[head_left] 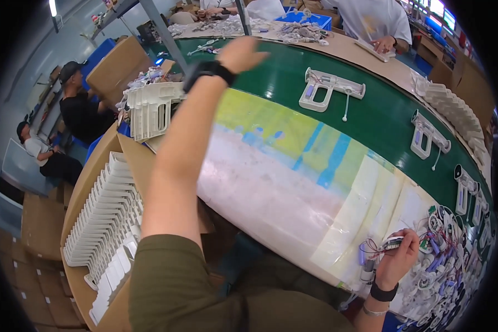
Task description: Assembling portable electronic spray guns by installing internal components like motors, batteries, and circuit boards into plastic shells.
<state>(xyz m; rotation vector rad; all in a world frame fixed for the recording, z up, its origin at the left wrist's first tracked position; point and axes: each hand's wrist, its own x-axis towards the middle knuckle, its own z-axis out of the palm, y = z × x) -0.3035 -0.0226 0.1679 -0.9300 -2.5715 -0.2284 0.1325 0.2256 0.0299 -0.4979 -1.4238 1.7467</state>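
My left hand [239, 55] is stretched far out over the green conveyor belt [271, 77]. It is smeared by motion, so I cannot make out its fingers or anything in them. Lower right, my right hand [397, 260] is closed on a small wired electronic part [393, 242], with thin red and dark wires trailing from it. Below the wires, a purple cylindrical cell [362, 253] and a small motor-like cylinder [367, 270] hang or lie beside the hand. A heap of wired parts [440, 260] lies right of it. On the belt rests a white handled housing half [317, 95].
Left of me, a cardboard box [72, 232] holds stacked white housings [102, 216]. More white shells [149, 108] stand beyond it. A stained covered worktop [271, 188] spans the middle. Further housings [423, 135] sit along the belt. Co-workers [376, 25] are across the belt and at left.
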